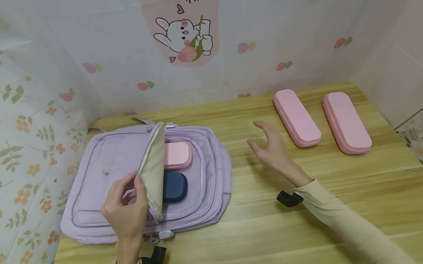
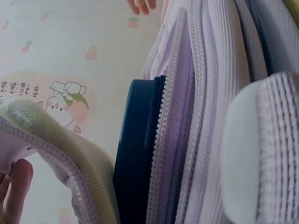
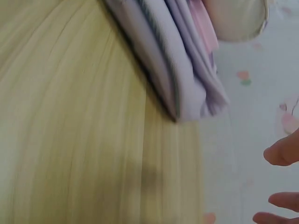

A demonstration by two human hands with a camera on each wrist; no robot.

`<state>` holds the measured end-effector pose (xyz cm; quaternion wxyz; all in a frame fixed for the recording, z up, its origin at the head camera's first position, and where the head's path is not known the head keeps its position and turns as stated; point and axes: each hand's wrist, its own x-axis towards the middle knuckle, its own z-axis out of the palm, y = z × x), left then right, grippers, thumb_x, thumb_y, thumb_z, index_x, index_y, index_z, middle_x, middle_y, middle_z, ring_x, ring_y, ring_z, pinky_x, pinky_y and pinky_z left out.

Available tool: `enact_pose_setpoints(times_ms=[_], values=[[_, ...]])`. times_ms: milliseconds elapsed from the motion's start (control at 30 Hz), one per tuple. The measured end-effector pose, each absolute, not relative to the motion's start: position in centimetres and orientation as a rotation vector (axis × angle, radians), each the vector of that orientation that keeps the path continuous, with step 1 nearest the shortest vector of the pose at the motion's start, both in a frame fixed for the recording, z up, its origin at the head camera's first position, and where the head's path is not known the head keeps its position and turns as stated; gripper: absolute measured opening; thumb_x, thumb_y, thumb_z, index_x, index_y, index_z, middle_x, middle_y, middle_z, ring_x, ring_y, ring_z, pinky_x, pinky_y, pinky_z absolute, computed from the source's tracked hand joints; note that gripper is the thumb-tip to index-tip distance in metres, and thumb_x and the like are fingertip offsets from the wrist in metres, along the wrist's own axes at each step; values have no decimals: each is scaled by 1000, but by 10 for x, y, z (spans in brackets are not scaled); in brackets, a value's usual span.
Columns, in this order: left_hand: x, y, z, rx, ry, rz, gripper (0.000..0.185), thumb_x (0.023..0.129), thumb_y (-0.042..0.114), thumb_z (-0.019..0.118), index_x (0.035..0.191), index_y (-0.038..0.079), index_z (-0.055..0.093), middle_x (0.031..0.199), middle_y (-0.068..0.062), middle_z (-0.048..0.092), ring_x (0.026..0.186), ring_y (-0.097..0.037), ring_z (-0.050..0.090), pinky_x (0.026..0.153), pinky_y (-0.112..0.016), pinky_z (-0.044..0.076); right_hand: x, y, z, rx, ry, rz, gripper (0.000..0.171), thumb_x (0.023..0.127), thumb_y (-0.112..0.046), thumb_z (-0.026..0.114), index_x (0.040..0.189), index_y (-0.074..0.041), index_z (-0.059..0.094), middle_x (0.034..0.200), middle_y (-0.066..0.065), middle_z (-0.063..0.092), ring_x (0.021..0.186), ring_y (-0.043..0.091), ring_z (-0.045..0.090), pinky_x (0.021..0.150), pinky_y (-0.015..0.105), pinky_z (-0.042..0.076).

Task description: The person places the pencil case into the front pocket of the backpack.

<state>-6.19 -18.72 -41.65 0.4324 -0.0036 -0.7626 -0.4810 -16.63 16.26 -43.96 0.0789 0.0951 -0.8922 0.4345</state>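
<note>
A lavender backpack (image 1: 118,148) lies flat on the left of the table, its front pocket unzipped. My left hand (image 1: 126,204) pinches the edge of the pocket flap (image 1: 154,178) and holds it folded back, cream lining outward. Inside the pocket sit a pink case (image 1: 178,155) and a dark blue case (image 1: 174,186), each partly hidden by the flap. In the left wrist view the dark blue case (image 2: 135,149) stands beside the zipper teeth. My right hand (image 1: 273,148) hovers over the table between backpack and pink cases, fingers spread, holding nothing.
Two pink cases, one nearer (image 1: 297,117) and one farther right (image 1: 346,122), lie on the right side of the wooden table (image 1: 242,251). Patterned sheets (image 1: 105,39) hang behind and at the sides. A black band piece (image 1: 289,198) sticks out at the right wrist.
</note>
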Motion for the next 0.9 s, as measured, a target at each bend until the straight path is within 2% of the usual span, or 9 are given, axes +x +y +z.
enact_pose_setpoints(times_ms=[200, 600, 800, 900], values=[[-61, -186, -417, -17, -1898, -1188, 13, 85, -8, 69, 96, -8, 77, 83, -23, 73, 77, 7, 64, 65, -1, 53, -170, 191, -441, 188, -2670, 1221, 69, 91, -13, 71, 147, 11, 39, 151, 33, 41, 143, 49, 36, 120, 65, 30], [-59, -183, -417, -6, -1893, -1193, 13, 85, -9, 69, 95, -10, 76, 82, -24, 72, 77, 8, 64, 65, -1, 53, -171, 235, -447, -2, -2735, 1064, 77, 89, -21, 74, 149, 10, 36, 153, 38, 32, 142, 57, 29, 117, 73, 25], [-59, -182, -418, -5, -1895, -1199, 13, 85, -9, 69, 95, -10, 76, 82, -24, 72, 77, 7, 64, 65, -1, 53, -170, 246, -452, -34, -2722, 1022, 76, 86, -19, 74, 146, 13, 38, 148, 41, 35, 140, 58, 30, 119, 69, 21], [-60, -180, -418, -4, -1897, -1208, 13, 84, -9, 69, 95, -10, 76, 83, -23, 72, 76, 7, 64, 65, -1, 54, -169, 251, -454, -60, -2712, 1016, 78, 85, -17, 75, 146, 14, 38, 147, 42, 35, 139, 58, 29, 120, 67, 22]])
